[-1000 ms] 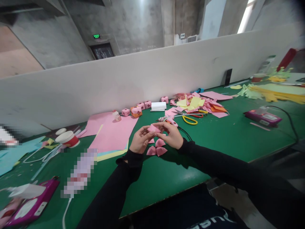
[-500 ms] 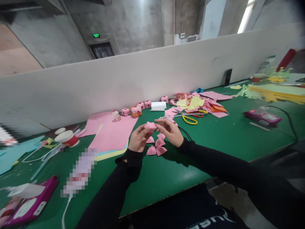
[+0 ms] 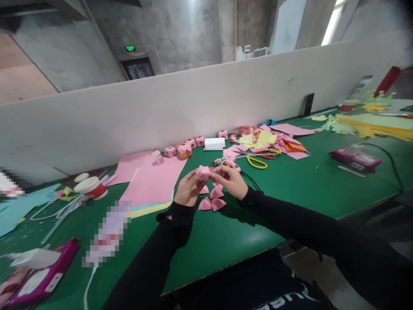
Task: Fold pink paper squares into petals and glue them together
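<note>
Between my two hands is a small pink folded-paper piece (image 3: 204, 172) with pointed corners, held above the table. My left hand (image 3: 187, 187) is closed on its left side, thumb and fingers pinching it. My right hand (image 3: 231, 181) pinches the right side of the same piece, its fingers bent and close together. Several pink folded paper petals (image 3: 217, 204) lie on the green table (image 3: 245, 234) just below my hands. Behind my right hand is a pink glue gun (image 3: 232, 163) with a black cord, partly hidden by the fingers.
Scissors with yellow handles (image 3: 257, 162) lie right of centre, before a heap of paper scraps (image 3: 263, 138). Finished pink paper balls (image 3: 170, 151) line the white partition (image 3: 129, 120). Pink sheets (image 3: 155, 181), a paper cup (image 3: 91, 187) and a purple device (image 3: 48, 275) are leftward.
My right hand's fingers have come down and drawn closer together against the pink piece, uncovering more of the glue gun. My left hand has barely moved.
</note>
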